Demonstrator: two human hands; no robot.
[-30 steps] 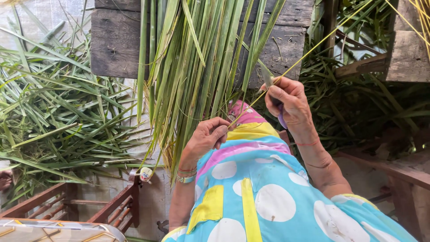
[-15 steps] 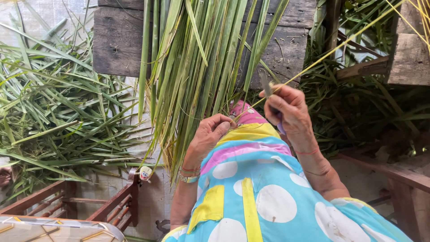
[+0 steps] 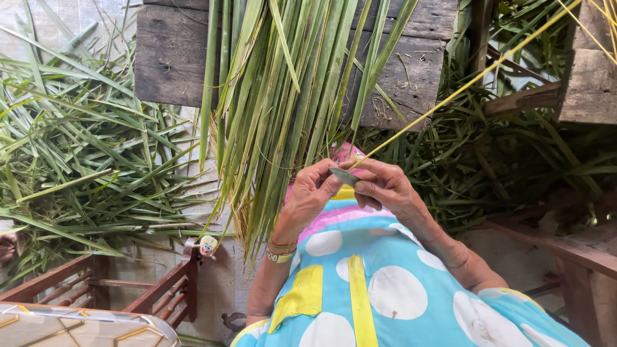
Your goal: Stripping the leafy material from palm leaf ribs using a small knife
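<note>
Gripping a small grey blade [image 3: 344, 175] in the right hand [image 3: 385, 188], with fingers folded shut over the hidden handle. Held it roughly level above the lap, tip pointed at the left hand [image 3: 308, 193]. Curled the left hand closed too, thumb and fingertips pressed together right at the blade's tip; could not tell what exactly was pinched there. Brought both hands together, touching or nearly so, just in front of the blue dress with white dots [image 3: 366, 289].

Had a thin yellow leaf rib [image 3: 463, 87] running from the top of the right hand's fingers, beside the blade, up and away to the right, taut and straight, out past the upper edge of the view. Sat directly below a hanging bundle of long green leaves [image 3: 283, 96], draped down over a dark wooden plank [image 3: 167, 58], tips reaching close to the left hand. Wore a bracelet [image 3: 279, 255] on the left wrist and a thin red thread [image 3: 432, 236] on the right.

Worked between a loose pile of green leaves [image 3: 77, 148] spread on the ground at the left and more cut leaves [image 3: 501, 160] heaped at the right. Sat near a brown wooden frame [image 3: 128, 295] at the lower left.
</note>
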